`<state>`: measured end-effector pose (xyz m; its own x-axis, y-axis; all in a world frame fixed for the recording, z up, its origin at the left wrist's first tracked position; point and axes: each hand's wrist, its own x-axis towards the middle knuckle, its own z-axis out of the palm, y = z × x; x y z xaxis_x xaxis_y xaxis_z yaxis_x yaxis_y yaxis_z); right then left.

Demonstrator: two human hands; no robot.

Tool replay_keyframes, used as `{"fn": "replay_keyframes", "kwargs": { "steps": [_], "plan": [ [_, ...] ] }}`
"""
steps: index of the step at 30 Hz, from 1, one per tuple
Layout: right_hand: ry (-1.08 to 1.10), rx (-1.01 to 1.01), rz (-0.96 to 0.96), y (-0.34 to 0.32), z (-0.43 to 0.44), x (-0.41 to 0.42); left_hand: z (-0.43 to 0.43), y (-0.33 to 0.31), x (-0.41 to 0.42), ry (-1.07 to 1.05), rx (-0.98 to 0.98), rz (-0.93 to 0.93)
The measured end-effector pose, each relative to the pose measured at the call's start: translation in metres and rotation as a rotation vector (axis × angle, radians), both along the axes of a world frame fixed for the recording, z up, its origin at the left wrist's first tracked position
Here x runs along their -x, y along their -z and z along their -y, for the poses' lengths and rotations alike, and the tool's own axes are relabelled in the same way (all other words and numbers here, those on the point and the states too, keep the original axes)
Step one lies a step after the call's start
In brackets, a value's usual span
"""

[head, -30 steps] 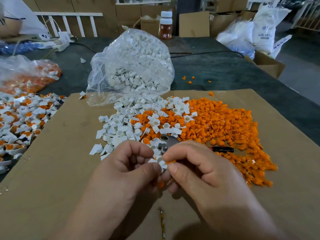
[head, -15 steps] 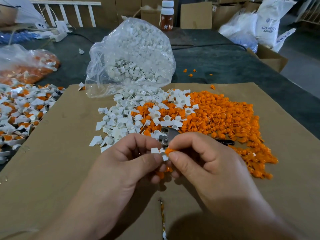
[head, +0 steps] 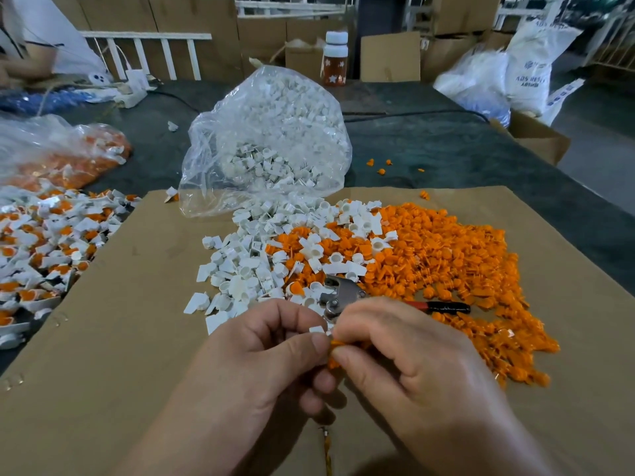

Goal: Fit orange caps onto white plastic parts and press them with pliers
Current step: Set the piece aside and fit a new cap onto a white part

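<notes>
The white part (head: 316,329) is pinched in the left hand (head: 261,365), and the orange cap (head: 335,342), pinched in the right hand (head: 412,365), is set against its right side.

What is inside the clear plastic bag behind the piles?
White plastic parts fill the clear bag, packed against its wall. Crinkled plastic and glare blur the upper half, so anything buried deeper or mixed in cannot be seen.

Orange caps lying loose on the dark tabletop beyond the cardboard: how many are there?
4. Three stray caps sit clustered just right of the clear bag; the fourth lies farther right. More may be hidden behind the bag.
</notes>
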<state>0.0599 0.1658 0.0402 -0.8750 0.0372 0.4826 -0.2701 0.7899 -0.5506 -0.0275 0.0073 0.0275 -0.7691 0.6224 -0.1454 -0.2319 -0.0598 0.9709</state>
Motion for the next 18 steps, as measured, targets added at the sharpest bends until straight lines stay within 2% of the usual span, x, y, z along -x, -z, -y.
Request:
{"fn": "replay_keyframes", "kwargs": {
  "steps": [7,16,18],
  "plan": [
    [0.021,0.053,0.029,-0.0021,-0.0001,0.001,-0.0019,-0.0054,-0.0013,0.031,-0.031,0.025],
    [0.0,-0.127,0.019,-0.0017,0.001,-0.0012,-0.0011,-0.0015,0.0008,0.067,-0.009,0.017],
    [0.0,-0.112,0.019,-0.0014,0.0015,-0.0009,-0.0013,-0.0011,0.0009,0.058,-0.001,0.012]
  ]
}}
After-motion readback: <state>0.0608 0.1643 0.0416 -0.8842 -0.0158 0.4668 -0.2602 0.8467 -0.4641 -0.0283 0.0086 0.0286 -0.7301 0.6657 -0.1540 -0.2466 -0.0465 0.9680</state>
